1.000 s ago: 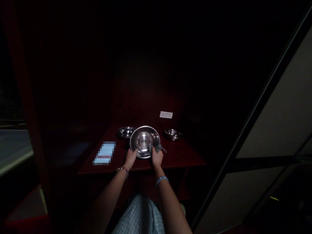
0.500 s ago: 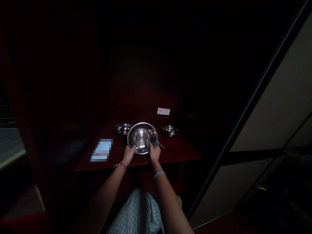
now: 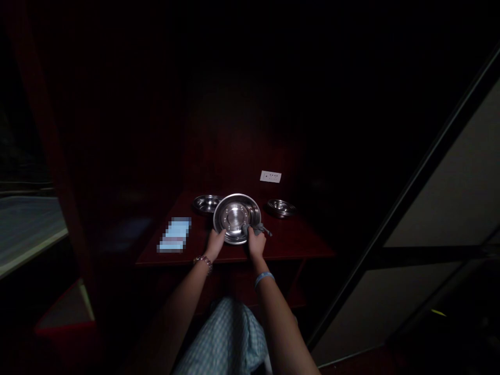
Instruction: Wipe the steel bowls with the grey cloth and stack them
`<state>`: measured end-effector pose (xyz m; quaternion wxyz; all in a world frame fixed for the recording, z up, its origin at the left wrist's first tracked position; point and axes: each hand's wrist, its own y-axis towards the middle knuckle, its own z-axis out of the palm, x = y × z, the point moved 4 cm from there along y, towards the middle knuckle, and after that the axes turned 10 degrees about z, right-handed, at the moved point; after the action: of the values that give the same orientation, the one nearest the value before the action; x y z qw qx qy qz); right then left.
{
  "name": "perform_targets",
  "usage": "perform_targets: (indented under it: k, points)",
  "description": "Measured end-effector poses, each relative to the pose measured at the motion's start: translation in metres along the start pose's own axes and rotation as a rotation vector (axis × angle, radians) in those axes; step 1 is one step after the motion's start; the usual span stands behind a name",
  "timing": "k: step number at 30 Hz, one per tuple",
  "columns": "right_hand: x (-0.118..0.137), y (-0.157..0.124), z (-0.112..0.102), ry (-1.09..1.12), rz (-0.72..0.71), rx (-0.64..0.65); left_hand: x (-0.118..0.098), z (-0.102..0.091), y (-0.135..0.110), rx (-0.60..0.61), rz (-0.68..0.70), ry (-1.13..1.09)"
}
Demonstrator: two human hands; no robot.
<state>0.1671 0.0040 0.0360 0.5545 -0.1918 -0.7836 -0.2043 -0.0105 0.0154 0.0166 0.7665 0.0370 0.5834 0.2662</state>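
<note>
A round steel plate (image 3: 235, 214) is tilted up toward me above a dark red table (image 3: 297, 242). My left hand (image 3: 215, 244) grips its lower left rim, fingers closed on the edge. My right hand (image 3: 255, 244) is closed on a small grey cloth (image 3: 258, 228) pressed against the plate's lower right rim. A beaded bracelet is on my left wrist and a light blue band on my right.
Two more steel plates lie flat on the table, one at the back left (image 3: 206, 203), another at the back right (image 3: 282, 208). A blurred light blue item (image 3: 174, 235) lies at the left. A white socket panel (image 3: 270, 176) is on the back wall.
The cloth has slid a little along the plate's lower right rim. Both hands keep their hold; the view has shifted slightly.
</note>
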Motion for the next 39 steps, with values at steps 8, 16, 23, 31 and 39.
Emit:
perform_targets:
  k: [8,16,23,31,39]
  points:
    - [0.004,-0.003,-0.001,0.083,0.002,0.012,-0.004,0.001,-0.002,-0.045,-0.038,-0.006]
    - [0.002,-0.001,0.0,0.047,0.007,0.01,-0.001,0.001,-0.001,-0.038,-0.056,-0.011]
    - [0.0,0.0,0.001,0.072,0.018,0.0,0.003,0.0,0.0,-0.042,-0.03,-0.019]
    - [0.001,-0.001,-0.001,0.058,-0.008,-0.028,-0.004,0.0,-0.003,-0.059,-0.051,-0.014]
    - [-0.002,-0.008,-0.003,-0.025,0.022,-0.051,-0.008,0.0,-0.007,-0.037,-0.072,0.012]
